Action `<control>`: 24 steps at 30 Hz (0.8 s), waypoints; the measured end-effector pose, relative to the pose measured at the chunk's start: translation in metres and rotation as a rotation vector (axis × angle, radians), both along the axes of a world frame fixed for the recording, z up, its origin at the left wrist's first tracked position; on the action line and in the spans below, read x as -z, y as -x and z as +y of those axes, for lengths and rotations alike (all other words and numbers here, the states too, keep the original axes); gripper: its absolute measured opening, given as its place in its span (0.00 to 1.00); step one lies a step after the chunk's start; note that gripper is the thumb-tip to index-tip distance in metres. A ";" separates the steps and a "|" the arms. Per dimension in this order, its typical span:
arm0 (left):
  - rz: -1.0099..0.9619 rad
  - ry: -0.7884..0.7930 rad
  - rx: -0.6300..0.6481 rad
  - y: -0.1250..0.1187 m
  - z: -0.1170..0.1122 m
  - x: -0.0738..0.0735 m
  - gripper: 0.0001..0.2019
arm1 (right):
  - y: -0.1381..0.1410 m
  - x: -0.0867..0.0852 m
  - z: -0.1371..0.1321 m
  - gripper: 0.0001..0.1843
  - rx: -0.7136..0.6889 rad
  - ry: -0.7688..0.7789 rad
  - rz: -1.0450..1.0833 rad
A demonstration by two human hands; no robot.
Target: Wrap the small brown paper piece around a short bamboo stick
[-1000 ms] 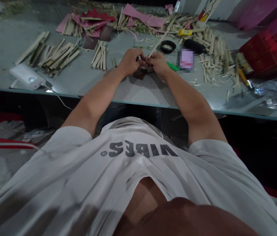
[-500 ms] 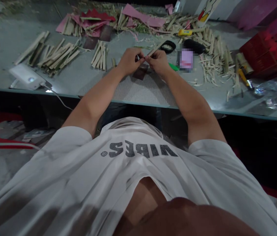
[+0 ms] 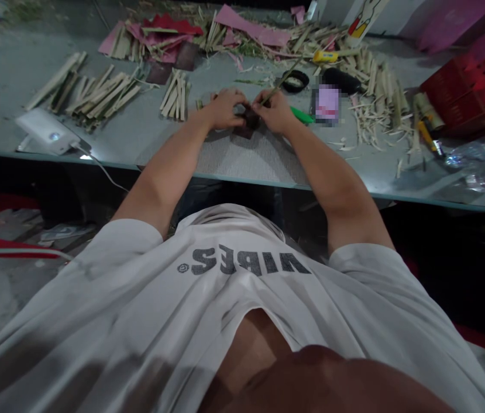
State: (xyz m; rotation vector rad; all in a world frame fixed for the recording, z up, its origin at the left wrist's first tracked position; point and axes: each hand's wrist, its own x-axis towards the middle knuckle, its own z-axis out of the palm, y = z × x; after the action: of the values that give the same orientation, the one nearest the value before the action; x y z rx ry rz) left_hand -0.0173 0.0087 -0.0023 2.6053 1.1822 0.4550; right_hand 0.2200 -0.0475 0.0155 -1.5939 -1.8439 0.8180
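My right hand (image 3: 274, 110) is closed in a pinch on a thin bamboo strip (image 3: 284, 76), which slants up and away to the right. Close beside it, my left hand (image 3: 226, 109) curls its thumb and fingers round the edge of a small dark brown sheet (image 3: 245, 131), perhaps sandpaper. Part of that sheet looks raised between the hands; its far side is hidden by my fingers. Beneath them lies a grey textured mat (image 3: 242, 158). A green-handled object (image 3: 301, 115) rests just right of my right hand, partly covered by it.
Bamboo strips lie in bundles (image 3: 100, 97) on the left and a smaller bundle (image 3: 175, 96) nearer. A black tape ring (image 3: 295, 81), yellow cutter (image 3: 429, 137) and red box (image 3: 461, 97) are on the right. A white device (image 3: 48, 133) with a cable stands near the table's front edge.
My left hand has opened its pinch and shifted down onto the dark sheet, which now looks partly lifted. The strip in my right hand has turned and shows its narrow edge.
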 end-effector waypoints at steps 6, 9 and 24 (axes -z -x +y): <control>0.179 0.125 0.014 0.008 0.001 -0.006 0.49 | -0.008 0.010 0.006 0.24 -0.072 -0.165 -0.022; 0.190 0.131 0.006 0.009 -0.003 -0.010 0.49 | -0.010 0.014 0.011 0.24 -0.085 -0.201 -0.059; 0.205 0.255 -0.082 0.016 -0.009 -0.019 0.78 | -0.029 0.032 0.025 0.19 -0.201 -0.278 -0.090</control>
State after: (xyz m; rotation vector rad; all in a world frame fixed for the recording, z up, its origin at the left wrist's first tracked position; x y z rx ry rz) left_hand -0.0337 -0.0005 0.0164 2.4330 1.3185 0.0453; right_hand 0.2488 -0.0226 -0.0167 -1.3054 -2.1038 0.5494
